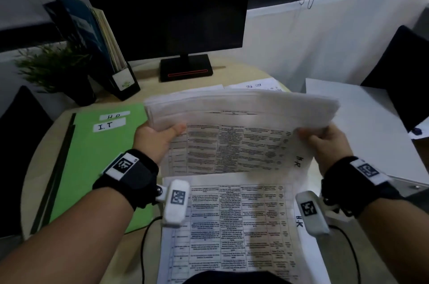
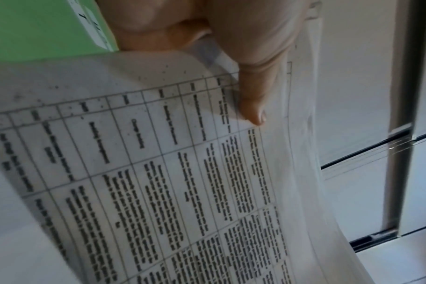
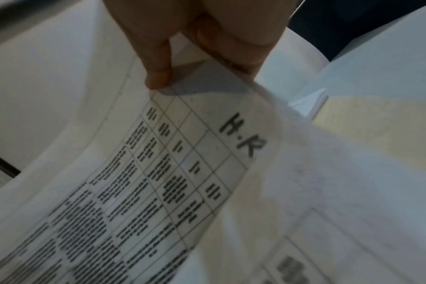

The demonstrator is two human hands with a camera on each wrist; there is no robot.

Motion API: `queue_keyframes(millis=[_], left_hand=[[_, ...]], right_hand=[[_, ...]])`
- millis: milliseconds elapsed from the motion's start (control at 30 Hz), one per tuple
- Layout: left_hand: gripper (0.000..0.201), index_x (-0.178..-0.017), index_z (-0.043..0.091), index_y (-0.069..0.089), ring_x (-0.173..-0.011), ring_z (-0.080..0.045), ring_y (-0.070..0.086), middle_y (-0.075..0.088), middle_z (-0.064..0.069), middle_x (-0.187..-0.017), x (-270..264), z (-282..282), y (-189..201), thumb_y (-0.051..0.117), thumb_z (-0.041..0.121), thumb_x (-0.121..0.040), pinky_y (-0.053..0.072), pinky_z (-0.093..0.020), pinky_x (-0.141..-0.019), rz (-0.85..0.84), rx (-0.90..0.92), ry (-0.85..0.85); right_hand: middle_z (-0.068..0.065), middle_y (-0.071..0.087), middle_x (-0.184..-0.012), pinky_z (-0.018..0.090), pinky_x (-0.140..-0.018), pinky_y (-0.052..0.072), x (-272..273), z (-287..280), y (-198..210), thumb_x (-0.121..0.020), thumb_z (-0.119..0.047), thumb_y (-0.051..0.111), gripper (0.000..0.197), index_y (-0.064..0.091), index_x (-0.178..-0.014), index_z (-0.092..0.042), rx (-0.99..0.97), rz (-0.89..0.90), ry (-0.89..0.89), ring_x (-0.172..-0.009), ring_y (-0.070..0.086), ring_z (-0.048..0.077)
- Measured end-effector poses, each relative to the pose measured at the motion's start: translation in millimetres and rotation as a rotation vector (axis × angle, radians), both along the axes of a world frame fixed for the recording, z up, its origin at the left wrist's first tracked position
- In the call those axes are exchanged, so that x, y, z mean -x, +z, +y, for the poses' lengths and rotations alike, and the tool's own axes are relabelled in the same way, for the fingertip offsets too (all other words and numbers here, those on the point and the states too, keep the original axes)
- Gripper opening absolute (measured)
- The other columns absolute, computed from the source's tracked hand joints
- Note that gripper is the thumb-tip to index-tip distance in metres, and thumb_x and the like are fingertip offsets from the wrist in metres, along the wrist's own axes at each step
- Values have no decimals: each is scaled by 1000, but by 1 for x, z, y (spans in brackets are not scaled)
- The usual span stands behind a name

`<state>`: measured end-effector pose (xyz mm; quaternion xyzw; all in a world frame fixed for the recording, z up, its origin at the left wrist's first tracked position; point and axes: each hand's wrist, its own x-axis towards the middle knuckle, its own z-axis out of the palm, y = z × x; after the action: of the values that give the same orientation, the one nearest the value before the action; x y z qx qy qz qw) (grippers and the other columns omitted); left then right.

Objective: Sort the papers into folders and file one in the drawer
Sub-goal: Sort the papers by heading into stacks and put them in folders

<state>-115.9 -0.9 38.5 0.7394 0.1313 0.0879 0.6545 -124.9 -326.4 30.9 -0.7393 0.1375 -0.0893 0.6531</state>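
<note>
A stack of printed papers (image 1: 232, 119) with tables is held up over the desk. My left hand (image 1: 160, 137) pinches its left edge, thumb on top; the left wrist view shows the thumb (image 2: 250, 96) pressed on the papers (image 2: 173, 173). My right hand (image 1: 325, 142) pinches the right edge, and the right wrist view shows the front sheet (image 3: 182, 173) marked "H.R". Another printed sheet (image 1: 232, 225) marked "H.R" lies flat below on the desk. Green folders (image 1: 97, 163) labelled "I.T" and "H.R" lie at the left.
A black monitor (image 1: 162, 7) stands at the back of the round desk (image 1: 139, 74). A file holder (image 1: 102, 51) and a potted plant (image 1: 55, 70) sit at back left. A handwritten task list (image 1: 257, 86) and a white folder (image 1: 362, 125) lie at right.
</note>
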Motion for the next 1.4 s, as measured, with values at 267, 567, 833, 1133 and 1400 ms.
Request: queue_keyframes(millis=[267, 567, 833, 1133, 1400], left_hand=[[45, -96, 10, 68, -87, -23, 69, 73, -2, -93, 0, 8, -27, 84, 36, -63, 54, -42, -88, 238, -38, -16], [42, -99, 12, 68, -90, -25, 69, 73, -3, -96, -9, 14, -33, 83, 32, -64, 51, -45, -91, 325, -64, -30], [47, -98, 7, 70, -93, -34, 68, 71, -17, -102, -13, 31, -66, 88, 19, -57, 49, -56, -91, 469, 119, -27], [58, -113, 1, 64, -106, -33, 62, 67, -17, -112, -41, 50, -106, 86, 21, -63, 42, -53, -101, 602, 162, -69], [39, -122, 2, 51, -108, -37, 60, 62, -18, -118, -49, 67, -130, 64, 0, -86, 44, -54, -99, 614, -62, -46]], right_hand=[[15, 44, -141, 40, -100, 42, 3, -18, -58, -76, -20, 77, 85, 27, -145, -11, 476, 741, 291, -122, 49, 32], [10, 68, -102, 30, -78, 54, 9, 8, -58, -64, -35, 84, 52, 63, -102, -5, 745, 916, 456, -93, 65, 24], [10, 55, -127, 28, -86, 48, 7, -9, -48, -76, -21, 77, 73, 37, -138, -16, 801, 805, 399, -108, 57, 25], [-1, 58, -76, 20, -54, 36, -36, -19, -55, -87, -21, 61, 2, 59, -86, -21, 733, 625, 180, -63, 52, 13], [13, 67, -97, 38, -83, 52, -62, -18, -53, -88, -22, 54, 15, 64, -98, -16, 610, 545, -15, -88, 63, 33]])
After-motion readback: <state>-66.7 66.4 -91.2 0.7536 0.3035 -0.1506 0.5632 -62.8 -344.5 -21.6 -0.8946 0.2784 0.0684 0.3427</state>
